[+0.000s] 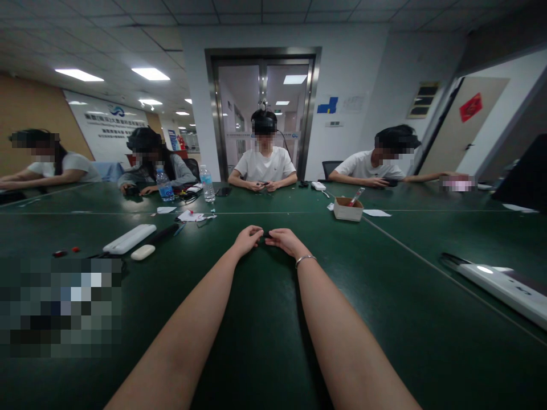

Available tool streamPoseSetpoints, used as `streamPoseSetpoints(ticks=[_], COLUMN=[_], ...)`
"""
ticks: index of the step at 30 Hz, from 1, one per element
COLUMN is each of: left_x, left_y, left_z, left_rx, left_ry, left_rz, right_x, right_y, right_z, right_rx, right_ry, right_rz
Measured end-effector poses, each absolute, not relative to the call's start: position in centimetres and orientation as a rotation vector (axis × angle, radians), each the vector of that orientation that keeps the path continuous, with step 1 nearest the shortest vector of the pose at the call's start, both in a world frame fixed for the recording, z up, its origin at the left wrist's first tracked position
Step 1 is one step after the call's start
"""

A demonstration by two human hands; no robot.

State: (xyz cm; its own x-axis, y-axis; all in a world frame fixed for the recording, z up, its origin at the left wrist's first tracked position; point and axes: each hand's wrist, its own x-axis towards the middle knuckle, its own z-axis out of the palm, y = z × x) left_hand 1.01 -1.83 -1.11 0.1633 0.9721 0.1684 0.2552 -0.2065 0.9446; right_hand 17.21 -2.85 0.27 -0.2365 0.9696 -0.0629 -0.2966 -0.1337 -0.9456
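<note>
Both my arms reach forward over a dark green table [265, 319]. A small black object [266, 234] sits between my fingertips, too small to tell its kind. My left hand [248, 240] is closed, its thumb and fingers pinched at the object's left end. From the other side my right hand [287, 241] pinches the same object, with a silver bracelet [305, 259] around the wrist. Fingers cover much of the object.
To the left lie a white power bank-like block [130, 238] and a white rounded case [143, 253]. Two water bottles [207, 183] stand farther back. A small box [347, 209] is ahead right, a white device [508, 290] at right. Several people sit around the table.
</note>
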Motion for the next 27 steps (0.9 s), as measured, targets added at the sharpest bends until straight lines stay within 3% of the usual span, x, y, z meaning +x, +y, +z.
streamPoseSetpoints(ticks=[27], left_x=[0.85], left_y=[-1.76], left_z=[-1.43], left_rx=[1.694], left_ry=[1.132], left_rz=[1.125], right_x=[17.27], right_y=[-2.54], right_z=[-0.03], right_rx=[-0.910], right_ry=[-1.088], right_rz=[1.585])
